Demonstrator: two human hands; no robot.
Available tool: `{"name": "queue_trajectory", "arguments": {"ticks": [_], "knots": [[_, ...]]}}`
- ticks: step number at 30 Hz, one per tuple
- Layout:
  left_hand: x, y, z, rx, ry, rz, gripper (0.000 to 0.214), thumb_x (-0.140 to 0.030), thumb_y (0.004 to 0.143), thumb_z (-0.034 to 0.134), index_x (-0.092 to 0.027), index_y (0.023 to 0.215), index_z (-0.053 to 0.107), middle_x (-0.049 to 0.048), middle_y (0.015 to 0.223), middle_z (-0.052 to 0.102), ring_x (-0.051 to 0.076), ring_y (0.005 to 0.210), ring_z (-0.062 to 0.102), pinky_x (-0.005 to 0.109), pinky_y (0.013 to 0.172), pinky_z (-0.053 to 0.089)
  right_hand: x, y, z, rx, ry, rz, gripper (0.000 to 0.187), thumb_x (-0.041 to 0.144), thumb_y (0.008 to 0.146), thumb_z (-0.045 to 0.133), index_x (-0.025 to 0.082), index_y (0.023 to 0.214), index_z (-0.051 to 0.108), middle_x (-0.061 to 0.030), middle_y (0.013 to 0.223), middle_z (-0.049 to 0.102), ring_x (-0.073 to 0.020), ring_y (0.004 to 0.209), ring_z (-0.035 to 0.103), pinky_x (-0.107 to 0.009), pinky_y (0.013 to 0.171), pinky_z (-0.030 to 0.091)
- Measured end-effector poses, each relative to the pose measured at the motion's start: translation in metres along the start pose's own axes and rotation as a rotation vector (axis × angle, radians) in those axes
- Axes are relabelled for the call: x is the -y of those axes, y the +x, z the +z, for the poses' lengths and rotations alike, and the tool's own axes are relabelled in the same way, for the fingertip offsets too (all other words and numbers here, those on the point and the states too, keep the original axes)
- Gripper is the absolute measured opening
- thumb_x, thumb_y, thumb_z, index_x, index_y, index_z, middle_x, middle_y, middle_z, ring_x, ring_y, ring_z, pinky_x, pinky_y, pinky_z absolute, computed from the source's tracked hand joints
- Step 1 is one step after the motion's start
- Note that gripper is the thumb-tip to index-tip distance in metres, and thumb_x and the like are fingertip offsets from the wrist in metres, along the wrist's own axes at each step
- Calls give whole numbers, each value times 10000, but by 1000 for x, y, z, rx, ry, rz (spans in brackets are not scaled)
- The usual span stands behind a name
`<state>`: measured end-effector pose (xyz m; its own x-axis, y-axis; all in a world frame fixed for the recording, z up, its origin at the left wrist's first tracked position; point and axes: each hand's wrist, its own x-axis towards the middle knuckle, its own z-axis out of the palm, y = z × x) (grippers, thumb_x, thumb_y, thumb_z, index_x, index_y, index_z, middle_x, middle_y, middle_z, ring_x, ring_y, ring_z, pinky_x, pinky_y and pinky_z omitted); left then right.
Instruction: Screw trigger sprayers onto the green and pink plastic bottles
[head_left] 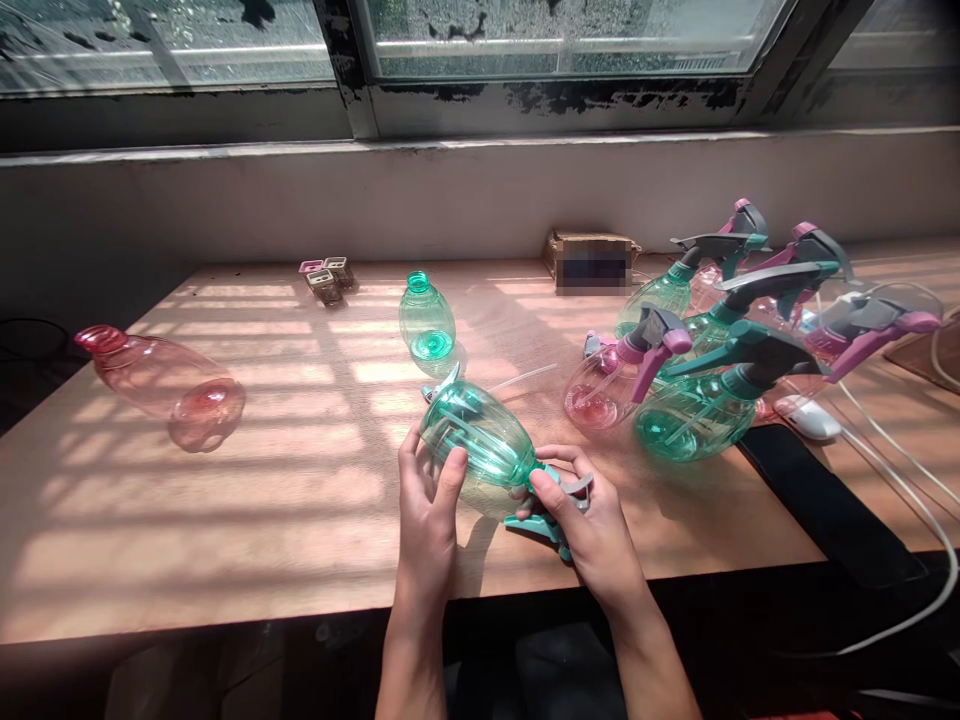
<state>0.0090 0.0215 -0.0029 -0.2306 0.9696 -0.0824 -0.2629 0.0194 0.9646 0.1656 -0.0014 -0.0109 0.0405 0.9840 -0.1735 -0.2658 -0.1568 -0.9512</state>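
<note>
A clear green spray bottle (pixel 480 432) lies tilted between my hands, its neck toward the lower right. My left hand (pixel 429 495) grips its wide bottom end, thumb on the near side. At the neck, the fingers of my right hand (pixel 589 515) close around a teal and grey trigger spray head (pixel 551 530), which joins the bottle there. A thin tube shows inside the bottle. Partly hidden behind the bottle is another spray head (pixel 442 384) with a clear tube (pixel 529 376). Beyond it stands an open green bottle (pixel 427 318). An open pink bottle (pixel 161 385) is at the left.
Several assembled pink and green spray bottles (pixel 694 420) crowd the right side. A black phone (pixel 825 500), a white mouse (pixel 808 417) and white cables (pixel 922 500) lie near them. Small square containers (pixel 325 280) and a cardboard box (pixel 592 262) sit by the wall.
</note>
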Motion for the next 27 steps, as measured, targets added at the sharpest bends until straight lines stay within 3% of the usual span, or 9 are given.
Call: {"name": "queue_trajectory", "arguments": {"ticks": [27], "knots": [[1, 0, 0, 2, -7, 10, 576, -462, 938, 732, -326, 1450, 507, 71, 1488, 605, 269, 1413, 566, 375, 1142, 473, -1, 1, 0, 12, 13, -4, 453, 542, 904, 797, 227, 1156, 591, -4, 844, 797, -204, 705, 762, -362, 750, 627]]}}
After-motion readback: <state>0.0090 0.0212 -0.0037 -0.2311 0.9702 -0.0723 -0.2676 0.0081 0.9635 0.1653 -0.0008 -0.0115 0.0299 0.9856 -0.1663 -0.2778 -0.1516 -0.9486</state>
